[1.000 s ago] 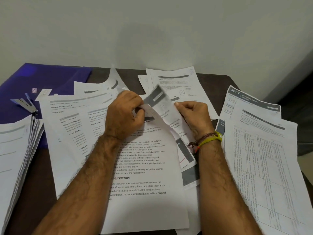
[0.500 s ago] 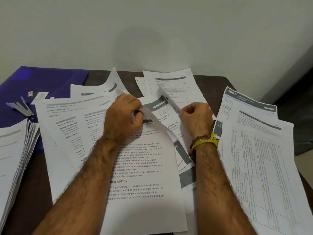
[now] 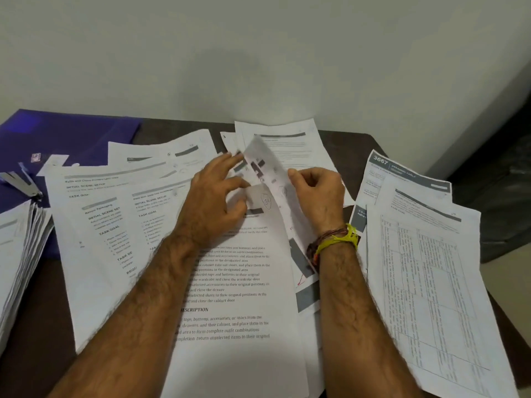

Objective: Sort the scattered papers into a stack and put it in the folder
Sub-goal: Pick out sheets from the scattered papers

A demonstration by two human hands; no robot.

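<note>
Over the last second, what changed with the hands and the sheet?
The left hand let go of the sheet's corner; its fingers now lie spread. The right hand kept its pinch and turned the lifted sheet up and over toward the far side. The side stack, folder and scattered papers stayed put.

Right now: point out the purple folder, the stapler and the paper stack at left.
purple folder (image 3: 71, 133), head view, bare cover near the back edge.
stapler (image 3: 20, 183), head view, middle of its metal arm.
paper stack (image 3: 14, 248), head view, top sheet.
</note>
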